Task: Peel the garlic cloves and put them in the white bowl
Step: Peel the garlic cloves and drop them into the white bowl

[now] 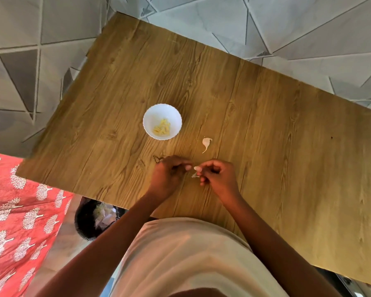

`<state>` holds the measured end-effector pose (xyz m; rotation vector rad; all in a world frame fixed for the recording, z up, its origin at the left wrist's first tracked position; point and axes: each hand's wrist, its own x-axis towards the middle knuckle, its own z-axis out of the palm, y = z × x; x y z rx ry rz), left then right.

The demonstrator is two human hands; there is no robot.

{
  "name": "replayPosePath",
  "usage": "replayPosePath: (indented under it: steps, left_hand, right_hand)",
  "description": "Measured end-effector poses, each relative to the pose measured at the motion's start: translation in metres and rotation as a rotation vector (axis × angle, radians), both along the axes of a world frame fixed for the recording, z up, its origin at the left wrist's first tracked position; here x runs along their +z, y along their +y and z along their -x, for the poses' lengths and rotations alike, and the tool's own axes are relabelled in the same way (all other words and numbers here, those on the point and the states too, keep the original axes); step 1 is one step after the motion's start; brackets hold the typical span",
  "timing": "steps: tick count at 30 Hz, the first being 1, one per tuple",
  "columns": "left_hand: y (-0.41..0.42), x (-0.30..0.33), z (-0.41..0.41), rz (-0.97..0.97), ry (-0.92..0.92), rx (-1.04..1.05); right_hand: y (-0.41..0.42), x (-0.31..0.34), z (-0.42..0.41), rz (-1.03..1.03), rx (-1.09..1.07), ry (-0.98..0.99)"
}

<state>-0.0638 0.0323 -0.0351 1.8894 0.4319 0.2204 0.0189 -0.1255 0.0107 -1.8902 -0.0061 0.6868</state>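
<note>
A white bowl (pixel 150 116) with a scalloped rim stands on the wooden table (pixel 266 146) and holds several peeled yellowish garlic cloves (pixel 162 127). One unpeeled garlic clove (pixel 206 143) with a thin tail lies to the right of the bowl. Below it my two hands meet just above the table. My right hand (pixel 217 175) pinches a small pale garlic piece (pixel 196 171) with a strip of skin hanging from it. My left hand (pixel 169 174) has its fingers curled, fingertips close to that piece; whether it touches the piece I cannot tell.
A dark bin (pixel 88 219) with pale peelings inside stands on the floor under the table's near left edge. A red cloth with white tree print (pixel 19 211) lies at the left. Grey triangle-pattern tiles surround the table.
</note>
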Motion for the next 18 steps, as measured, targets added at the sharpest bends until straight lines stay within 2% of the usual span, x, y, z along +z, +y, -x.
replayPosePath:
  steps: [3,9,15,18]
  left_hand:
    - [0.001,0.010,-0.006,0.172,0.054,-0.039]
    - [0.001,0.024,-0.010,0.339,-0.080,-0.005]
    - [-0.001,0.023,-0.015,0.278,-0.069,0.017]
    - [-0.006,0.026,-0.016,0.247,-0.058,0.025]
  right_hand:
    - [0.004,0.003,0.003,-0.100,-0.055,0.048]
    - [0.011,0.005,-0.003,-0.174,-0.048,0.073]
    - [0.006,0.002,-0.005,-0.196,-0.011,0.127]
    - [0.000,0.005,-0.012,-0.153,0.104,0.072]
